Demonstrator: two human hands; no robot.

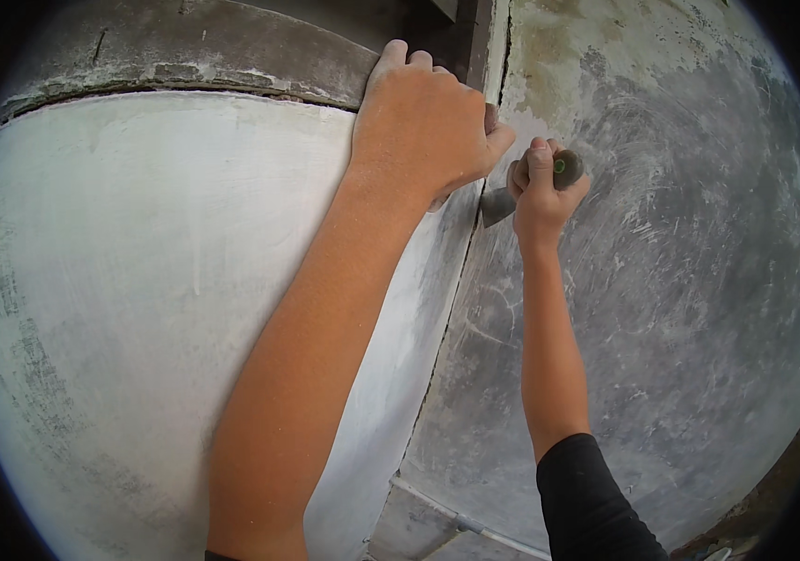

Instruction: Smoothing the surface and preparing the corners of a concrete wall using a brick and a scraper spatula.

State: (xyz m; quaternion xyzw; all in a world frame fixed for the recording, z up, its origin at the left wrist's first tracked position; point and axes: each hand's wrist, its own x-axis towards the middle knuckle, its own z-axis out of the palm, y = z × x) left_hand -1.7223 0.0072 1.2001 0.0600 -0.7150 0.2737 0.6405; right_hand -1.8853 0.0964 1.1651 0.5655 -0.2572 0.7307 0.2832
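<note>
My right hand (549, 192) is wrapped round the dark round-ended handle of a scraper (497, 207). Its flat grey blade points left, at the crack where the grey wall (680, 280) meets the white wall's side face. To the left and a little higher, my left hand (428, 126) is closed at the upper corner of the white wall (166, 206). Beside its thumb shows a small brown rounded piece (490, 118); the palm side is hidden, so what it holds cannot be made out.
A dark, worn ledge (213, 47) runs along the top of the white wall, with a rough gap beneath it. One long crack (446, 327) descends between the two walls. Low down, a thin pale pipe (475, 525) runs along the grey wall's foot.
</note>
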